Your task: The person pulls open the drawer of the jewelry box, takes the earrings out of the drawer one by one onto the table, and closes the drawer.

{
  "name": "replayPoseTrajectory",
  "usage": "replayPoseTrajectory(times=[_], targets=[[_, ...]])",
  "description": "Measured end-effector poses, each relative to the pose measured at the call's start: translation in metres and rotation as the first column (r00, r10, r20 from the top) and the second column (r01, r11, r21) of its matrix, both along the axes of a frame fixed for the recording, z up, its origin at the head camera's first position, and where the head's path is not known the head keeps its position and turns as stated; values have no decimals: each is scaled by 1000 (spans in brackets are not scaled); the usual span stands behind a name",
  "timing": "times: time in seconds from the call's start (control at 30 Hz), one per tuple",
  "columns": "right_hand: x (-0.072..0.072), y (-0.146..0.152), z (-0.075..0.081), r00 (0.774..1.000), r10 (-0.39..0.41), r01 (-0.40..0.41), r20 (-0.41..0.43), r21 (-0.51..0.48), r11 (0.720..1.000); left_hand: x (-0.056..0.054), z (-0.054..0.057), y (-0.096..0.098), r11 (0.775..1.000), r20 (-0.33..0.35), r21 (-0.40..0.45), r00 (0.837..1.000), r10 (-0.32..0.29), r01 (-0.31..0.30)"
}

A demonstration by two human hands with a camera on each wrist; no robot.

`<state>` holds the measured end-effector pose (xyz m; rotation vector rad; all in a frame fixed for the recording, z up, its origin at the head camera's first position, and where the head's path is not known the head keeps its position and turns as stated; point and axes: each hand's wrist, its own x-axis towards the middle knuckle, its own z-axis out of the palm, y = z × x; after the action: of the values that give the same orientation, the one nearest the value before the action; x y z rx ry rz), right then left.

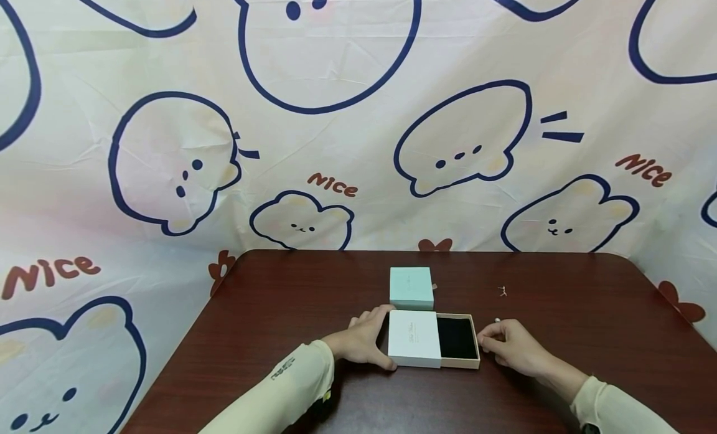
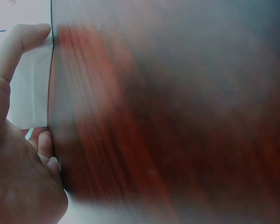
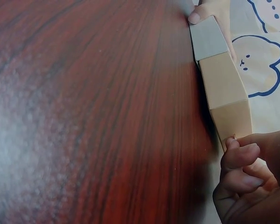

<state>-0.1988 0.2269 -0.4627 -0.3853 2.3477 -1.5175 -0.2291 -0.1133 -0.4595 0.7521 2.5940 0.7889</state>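
Note:
A white drawer-style jewelry box [image 1: 413,339] lies on the table, its kraft-coloured tray [image 1: 460,363] partly out to the right. Black padding [image 1: 455,338] shows inside the tray. My left hand [image 1: 366,339] grips the white sleeve from the left, thumb at its near corner and fingers toward the far side. In the left wrist view the thumb lies against the sleeve's side [image 2: 32,88]. My right hand [image 1: 518,347] is at the tray's right end, where thumb and forefinger pinch a small pull tab [image 3: 234,136], mostly hidden by the fingertips.
A mint-green box [image 1: 411,287] with a small ribbon tab [image 1: 434,287] stands just behind the white one. A tiny metallic piece [image 1: 502,291], perhaps jewelry, lies farther right. One small pale bead-like thing [image 1: 497,320] shows beside the right fingers. A printed curtain hangs behind the brown table [image 1: 280,284].

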Motion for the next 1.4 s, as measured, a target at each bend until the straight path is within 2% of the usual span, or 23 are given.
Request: replayPoseTrajectory(times=[0.5,1.4], targets=[[-2,-3,0,1000,-18,18,-18,13,1000,1,0,0,1000,9,-2,1000,1,-1],[-1,-8,0,1000,-3,3,-12,11,1000,1,1,0,1000,5,4,1000,0,0]])
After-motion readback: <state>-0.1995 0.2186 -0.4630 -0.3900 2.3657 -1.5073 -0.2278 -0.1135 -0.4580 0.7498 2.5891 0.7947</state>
